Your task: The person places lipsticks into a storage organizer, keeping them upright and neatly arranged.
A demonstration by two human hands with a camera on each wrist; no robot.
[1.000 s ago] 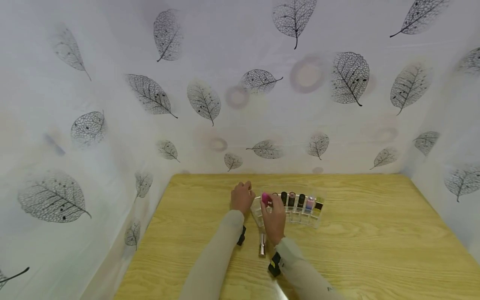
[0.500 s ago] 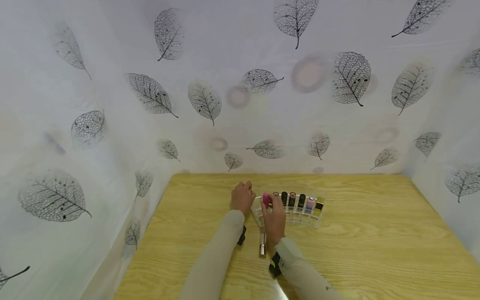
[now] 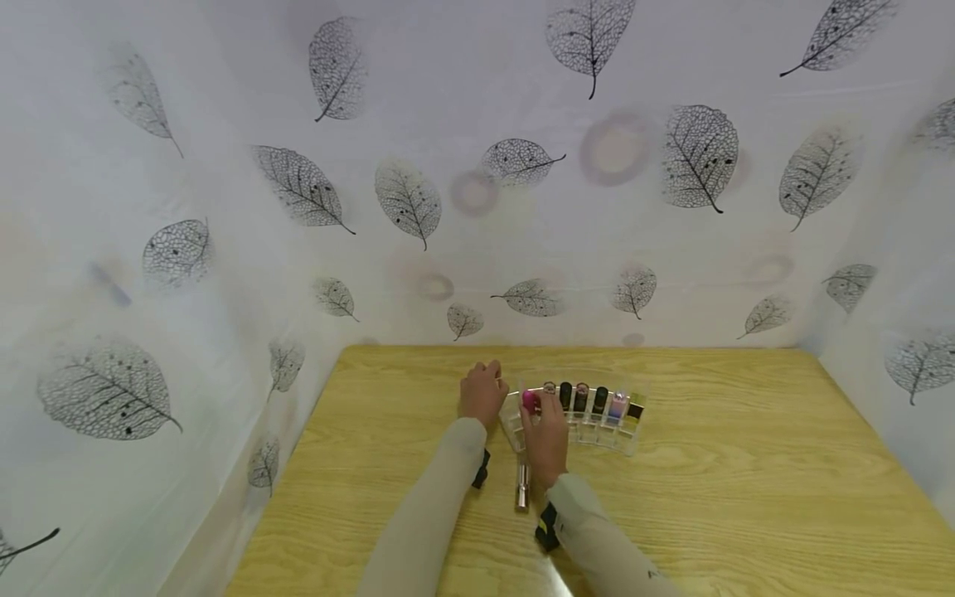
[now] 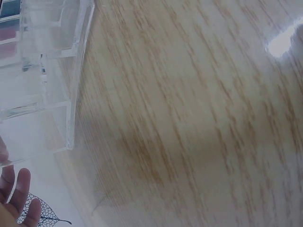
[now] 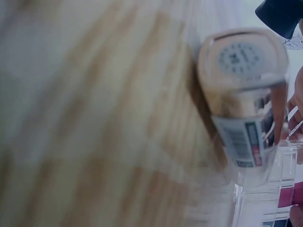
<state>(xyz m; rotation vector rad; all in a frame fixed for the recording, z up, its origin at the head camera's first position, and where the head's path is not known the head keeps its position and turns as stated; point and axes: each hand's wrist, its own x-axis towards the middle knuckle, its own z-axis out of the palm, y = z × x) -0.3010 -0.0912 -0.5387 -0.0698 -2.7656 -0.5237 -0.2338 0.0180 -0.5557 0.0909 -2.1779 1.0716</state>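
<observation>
A clear acrylic lipstick organizer [image 3: 589,431] with a curved, tiered shape lies across the middle of the table. At its left end, my right hand [image 3: 547,431] pinches a bright pink lipstick [image 3: 529,400] between thumb and fingers, low over the back row. The pink also shows as a sliver in the right wrist view. My left hand [image 3: 482,393] rests at the organizer's left end; in the left wrist view its loosely bent fingers [image 4: 21,187] are at the clear side wall [image 4: 35,137]. The pink lipstick's lower end is hidden by the right hand.
Several lipsticks, including a black one [image 3: 600,398], a pink-and-blue one [image 3: 617,405] and a gold-and-black one [image 3: 634,408], stand in the back row. A shiny rose-gold tube [image 5: 251,101] with a barcode label lies in front of the organizer. Leaf-print curtains surround the table [image 3: 746,497].
The pink lipstick and the right fingertips have sunk slightly toward the organizer, uncovering more of the tube beside them. My left hand stays in place.
</observation>
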